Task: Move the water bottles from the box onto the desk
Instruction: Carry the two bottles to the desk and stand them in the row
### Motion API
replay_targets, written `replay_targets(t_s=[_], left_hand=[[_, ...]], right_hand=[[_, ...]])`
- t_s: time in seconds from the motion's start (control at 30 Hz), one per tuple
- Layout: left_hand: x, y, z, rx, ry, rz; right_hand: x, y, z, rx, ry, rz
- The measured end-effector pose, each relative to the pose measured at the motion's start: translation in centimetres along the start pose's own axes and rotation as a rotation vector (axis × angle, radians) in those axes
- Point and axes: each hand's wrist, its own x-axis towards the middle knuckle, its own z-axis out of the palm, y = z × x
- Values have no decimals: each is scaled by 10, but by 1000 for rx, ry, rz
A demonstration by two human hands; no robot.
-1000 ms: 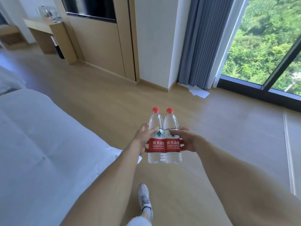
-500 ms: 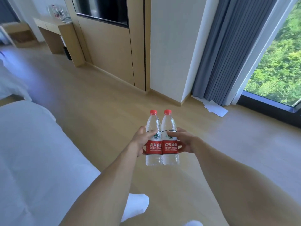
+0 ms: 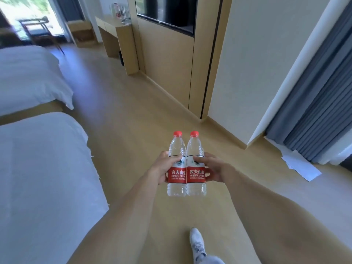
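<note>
Two clear water bottles with red caps and red labels stand upright side by side in front of me, above the wooden floor. My left hand (image 3: 162,169) grips the left bottle (image 3: 176,184) and my right hand (image 3: 213,169) grips the right bottle (image 3: 196,184); the two bottles touch. The wooden desk (image 3: 112,27) stands far ahead along the right wall, with a few glasses and a bottle at its back. No box is in view.
Two white beds (image 3: 38,168) line the left side. A wood-panelled wall with a dark screen (image 3: 167,14) and a grey curtain (image 3: 312,103) run along the right. White paper (image 3: 301,166) lies on the floor. A chair (image 3: 38,33) stands far back. My shoe (image 3: 197,242) is below.
The view has swung left: the window has left the frame, and the desk and a second bed have come into view. Both hands keep the same grip on the bottles.
</note>
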Motion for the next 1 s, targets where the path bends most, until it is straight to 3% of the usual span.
replay_targets(t_s=[0.27, 0.5, 1.0], left_hand=[[91, 87, -24, -87, 201, -4], [148, 128, -76, -166, 314, -7], [325, 234, -304, -237, 379, -59]], right_hand=[[119, -119, -11, -127, -184, 1], [208, -184, 25, -192, -291, 10], [434, -341, 193, -245, -372, 44]])
